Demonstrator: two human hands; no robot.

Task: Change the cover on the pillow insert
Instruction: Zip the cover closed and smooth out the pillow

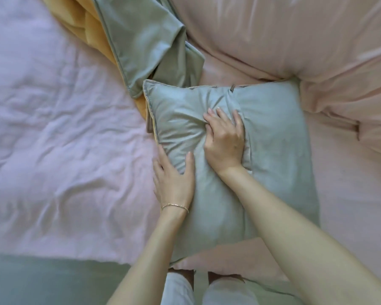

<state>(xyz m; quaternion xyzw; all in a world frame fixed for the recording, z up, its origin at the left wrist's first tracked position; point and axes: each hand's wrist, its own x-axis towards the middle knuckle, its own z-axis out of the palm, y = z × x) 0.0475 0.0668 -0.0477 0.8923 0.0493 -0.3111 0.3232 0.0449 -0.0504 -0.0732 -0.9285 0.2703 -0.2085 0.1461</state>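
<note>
— Where's the pillow (273, 137)?
— On the bed (53, 128), in its green cover.
— The hands?
— Left hand (174, 179) lies flat against its edge, grip spread; right hand (226, 139) presses down, fingers bunching fabric.

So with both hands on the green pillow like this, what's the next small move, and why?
Probably draw the cover's open edge across the pillow. The right hand bunches fabric where the satin cover ends over a duller panel, and the left hand steadies the left side. A zipper pull shows at the top edge, so closing would likely follow.
</note>
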